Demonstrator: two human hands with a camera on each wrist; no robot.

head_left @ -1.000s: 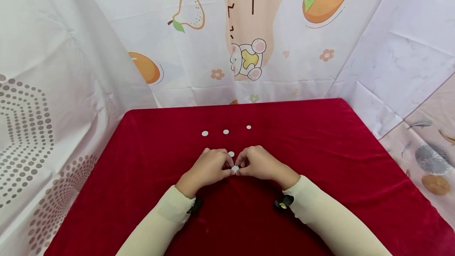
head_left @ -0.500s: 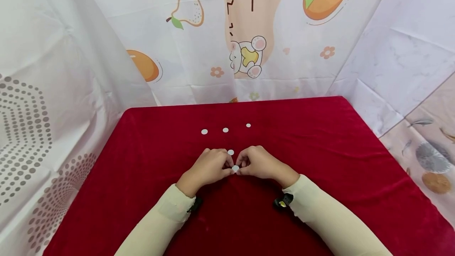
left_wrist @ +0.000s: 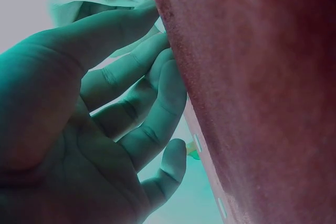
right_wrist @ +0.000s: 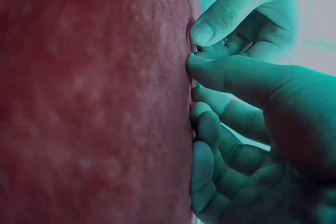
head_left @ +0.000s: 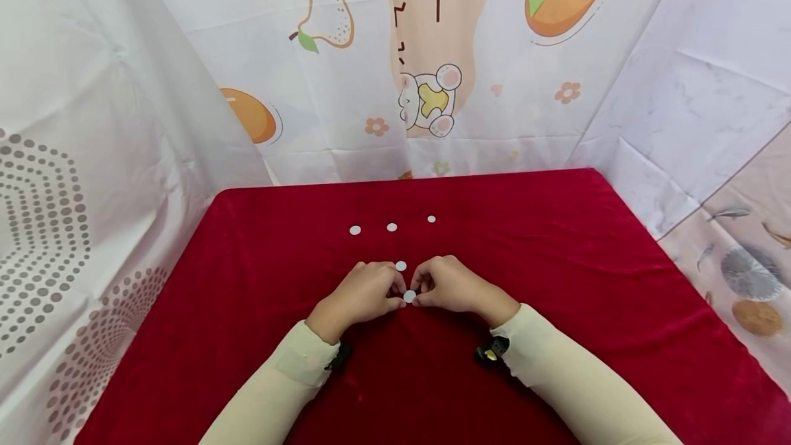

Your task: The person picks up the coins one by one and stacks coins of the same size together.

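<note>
Low over the red cloth, my left hand point(head_left: 364, 290) and right hand point(head_left: 454, 285) meet at one small white disc point(head_left: 410, 296). Thumb and index finger of each hand are bent around its near and far edges, left hand on the left side, right hand on the right. Just beyond them lies a second white disc point(head_left: 401, 266), partly beside the left index finger. In the left wrist view, the fingertips of my left hand point(left_wrist: 126, 93) are down at the cloth. The right wrist view has my right thumb point(right_wrist: 231, 74) close to the left thumb point(right_wrist: 210, 27); the held disc is mostly hidden there.
Farther back, three more white discs lie in a loose row: a left one point(head_left: 355, 230), a middle one point(head_left: 392, 227) and a right one point(head_left: 431, 219). Red cloth point(head_left: 278, 239) covers the table. A printed curtain point(head_left: 346, 88) hangs behind its back edge.
Both hands have shifted very slightly toward me, the disc between them moving along. The other discs lie where they were; the head view has tilted a little.
</note>
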